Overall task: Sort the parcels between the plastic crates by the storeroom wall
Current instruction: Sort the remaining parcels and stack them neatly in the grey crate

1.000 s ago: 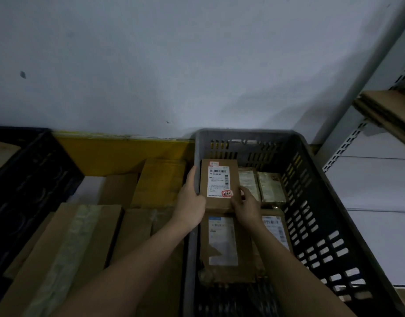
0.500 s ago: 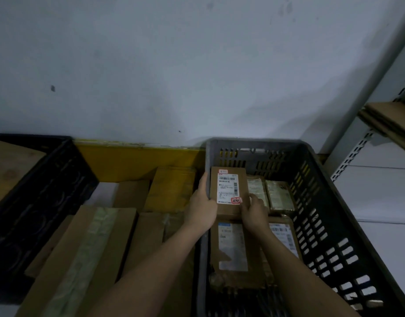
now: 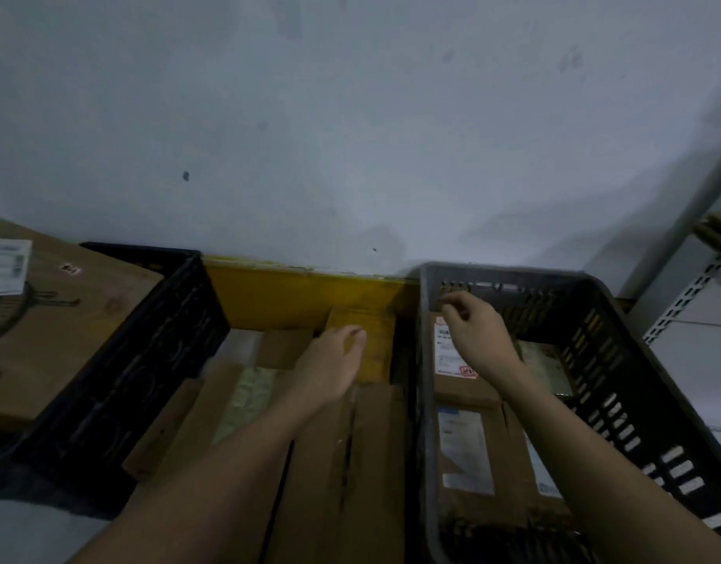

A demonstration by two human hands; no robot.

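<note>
Since half a second ago we have let go of the small labelled parcel [image 3: 452,352]: both hands have lifted off it, and it now lies flat in the grey crate [image 3: 426,360], at the far end near the wall. Our left hand [image 3: 330,368] has swung out of the crate and hangs over the flattened cardboard [image 3: 342,462] between the two crates, fingers [image 3: 356,333] straight and together, holding nothing. Our right hand [image 3: 476,335] hovers above the parcel, fingers loosely curled and empty (its thumb and forefinger nearly meet, but nothing sits between them). A longer labelled parcel [image 3: 468,449] lies nearer us in the same crate, and another pale-wrapped one [image 3: 544,360] lies to the right. The black crate [image 3: 147,360] on the left holds a large cardboard box [image 3: 65,319] with a white label.
</note>
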